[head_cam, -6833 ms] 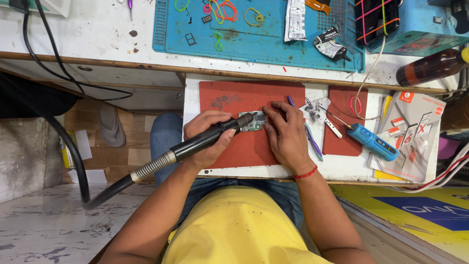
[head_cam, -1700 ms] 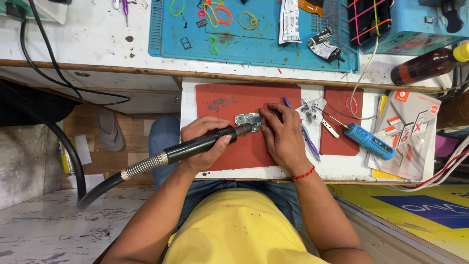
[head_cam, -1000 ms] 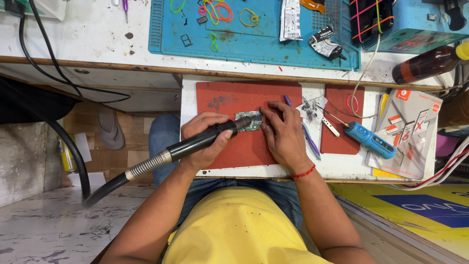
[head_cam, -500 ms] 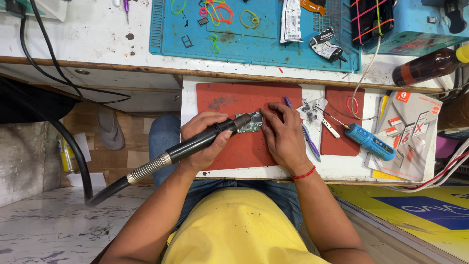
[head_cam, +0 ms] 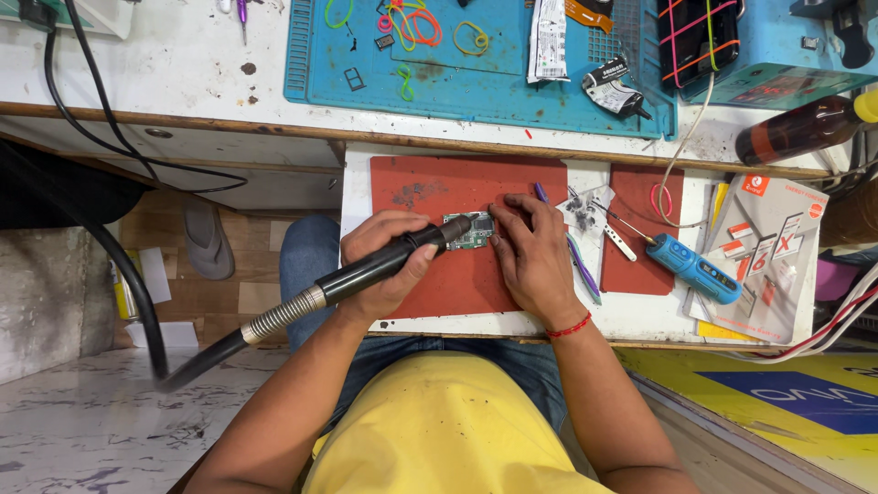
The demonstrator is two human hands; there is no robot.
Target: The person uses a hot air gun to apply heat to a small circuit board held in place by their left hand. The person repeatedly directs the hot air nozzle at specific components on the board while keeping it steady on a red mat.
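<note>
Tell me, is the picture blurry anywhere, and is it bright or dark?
Head view: bright, even light, only soft shadows under the left hand and right hand; the small circuit board and the black hot-air handle look sharp; the white bench edge bows near the frame's sides, a wide-lens bend; the floor at lower left is dimmer.

Left hand (head_cam: 389,265) curled in a closed grip, thumb on top, forearm angled in from lower left. Right hand (head_cam: 535,261) palm down, fingers (head_cam: 508,209) stretched forward and pressing flat, wrist straight, forearm from lower right.
</note>
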